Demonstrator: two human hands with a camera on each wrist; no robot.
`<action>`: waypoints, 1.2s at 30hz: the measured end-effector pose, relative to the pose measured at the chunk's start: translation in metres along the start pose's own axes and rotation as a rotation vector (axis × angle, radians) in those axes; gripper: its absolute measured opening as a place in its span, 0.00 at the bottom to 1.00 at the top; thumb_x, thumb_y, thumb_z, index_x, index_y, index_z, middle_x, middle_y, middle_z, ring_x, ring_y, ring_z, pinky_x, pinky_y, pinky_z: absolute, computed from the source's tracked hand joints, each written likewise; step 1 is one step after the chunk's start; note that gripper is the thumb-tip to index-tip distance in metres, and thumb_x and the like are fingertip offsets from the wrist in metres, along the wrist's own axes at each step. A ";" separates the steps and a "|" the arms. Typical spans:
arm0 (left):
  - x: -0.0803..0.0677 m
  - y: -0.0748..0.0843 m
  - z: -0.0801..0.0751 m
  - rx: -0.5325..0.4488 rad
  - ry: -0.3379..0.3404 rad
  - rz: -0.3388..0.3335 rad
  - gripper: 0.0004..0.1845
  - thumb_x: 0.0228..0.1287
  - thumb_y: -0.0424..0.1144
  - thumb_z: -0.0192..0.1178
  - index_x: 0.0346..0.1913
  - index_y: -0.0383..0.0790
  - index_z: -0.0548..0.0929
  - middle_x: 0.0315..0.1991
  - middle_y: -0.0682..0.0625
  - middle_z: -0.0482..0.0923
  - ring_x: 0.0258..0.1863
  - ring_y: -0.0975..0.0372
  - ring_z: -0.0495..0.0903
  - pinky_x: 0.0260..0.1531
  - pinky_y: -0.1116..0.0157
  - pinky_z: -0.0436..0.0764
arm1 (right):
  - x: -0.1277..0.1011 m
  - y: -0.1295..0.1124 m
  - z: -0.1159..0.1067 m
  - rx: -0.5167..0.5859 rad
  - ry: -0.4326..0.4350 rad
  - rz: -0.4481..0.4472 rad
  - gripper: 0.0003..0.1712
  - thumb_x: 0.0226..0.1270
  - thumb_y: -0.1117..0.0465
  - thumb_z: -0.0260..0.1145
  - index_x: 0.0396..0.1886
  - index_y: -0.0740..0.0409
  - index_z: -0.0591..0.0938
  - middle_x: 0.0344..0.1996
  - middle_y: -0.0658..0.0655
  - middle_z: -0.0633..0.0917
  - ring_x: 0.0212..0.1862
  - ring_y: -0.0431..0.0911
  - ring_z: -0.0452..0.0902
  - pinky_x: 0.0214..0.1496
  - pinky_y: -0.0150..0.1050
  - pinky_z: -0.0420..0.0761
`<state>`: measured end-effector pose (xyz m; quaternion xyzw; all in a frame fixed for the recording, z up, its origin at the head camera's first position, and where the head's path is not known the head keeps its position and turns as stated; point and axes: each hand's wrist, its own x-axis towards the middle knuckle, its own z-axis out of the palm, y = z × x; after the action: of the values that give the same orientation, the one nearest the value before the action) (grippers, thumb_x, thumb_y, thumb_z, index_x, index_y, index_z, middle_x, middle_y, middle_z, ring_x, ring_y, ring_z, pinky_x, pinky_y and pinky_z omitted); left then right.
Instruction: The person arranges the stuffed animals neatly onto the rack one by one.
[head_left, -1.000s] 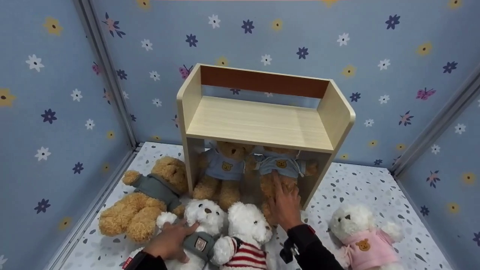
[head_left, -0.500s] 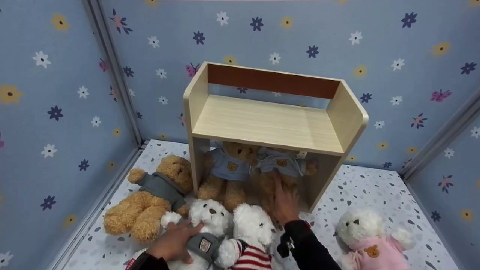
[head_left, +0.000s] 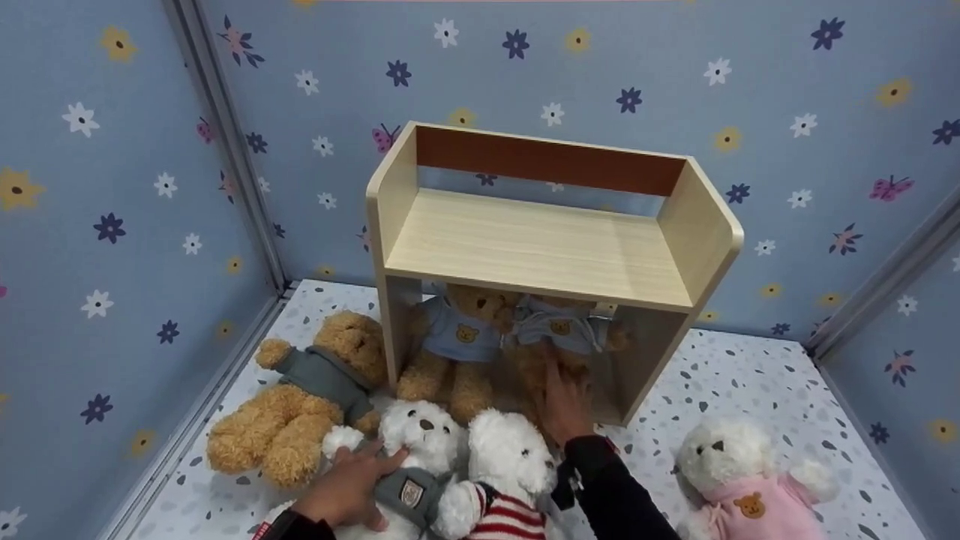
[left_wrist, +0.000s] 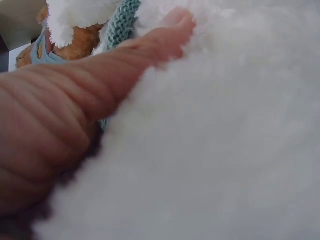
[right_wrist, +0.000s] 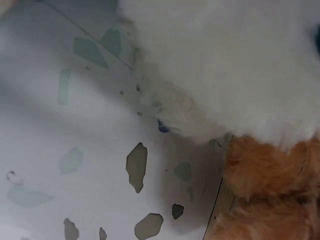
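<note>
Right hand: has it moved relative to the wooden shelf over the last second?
Yes. The right hand has pushed further in under the light wooden shelf; the brown teddy bear in the blue shirt it presses now sits deeper inside.

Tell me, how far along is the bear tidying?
Two brown bears in blue shirts already sit under the wooden shelf. The right hand presses the right one; the left hand rests on a white bear in grey. Four bears lie outside, top board bare.

Even, soft light; both wrist views seem blurred.
</note>
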<state>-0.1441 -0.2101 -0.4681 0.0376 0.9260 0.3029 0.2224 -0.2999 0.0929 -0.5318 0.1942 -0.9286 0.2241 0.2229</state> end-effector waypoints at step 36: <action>0.006 -0.001 -0.001 -0.017 -0.040 -0.006 0.46 0.40 0.34 0.74 0.68 0.51 0.69 0.69 0.32 0.57 0.63 0.24 0.46 0.49 0.30 0.63 | 0.024 -0.005 0.013 0.082 -0.180 0.001 0.48 0.63 0.50 0.67 0.76 0.52 0.52 0.43 0.64 0.81 0.46 0.66 0.75 0.48 0.64 0.73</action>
<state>-0.1494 -0.2100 -0.4701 0.0391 0.9189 0.3091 0.2420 -0.3212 0.0759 -0.5287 0.2222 -0.9351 0.2434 0.1302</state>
